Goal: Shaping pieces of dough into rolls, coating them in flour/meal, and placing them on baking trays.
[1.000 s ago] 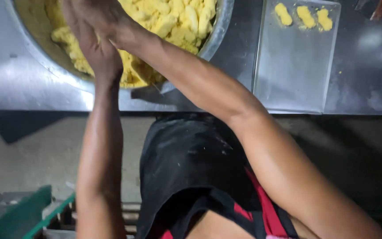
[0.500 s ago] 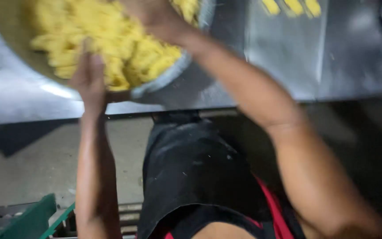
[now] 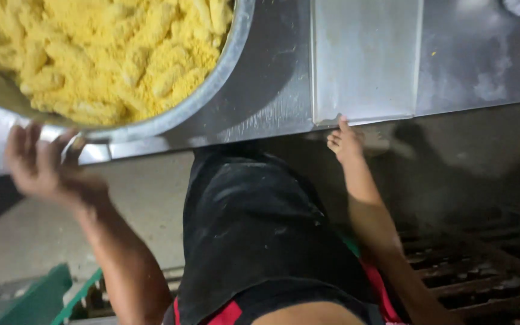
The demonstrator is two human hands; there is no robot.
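Bowl: our big round metal bowl (image 3: 224,78) of yellow crumb-coated pieces (image 3: 103,54) sits on the steel counter (image 3: 272,102) | left hand (image 3: 40,165) spread, empty, under its rim | right hand (image 3: 344,141) loosely curled, fingertip touching the flat rectangular tray (image 3: 365,60) right of the bowl | pieces look coated, none visible on the tray.

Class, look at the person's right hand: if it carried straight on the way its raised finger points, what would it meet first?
The right hand points up-frame at the near edge of the clear flat tray on the steel table. The fingertip seems about to touch that edge, though depth is uncertain.
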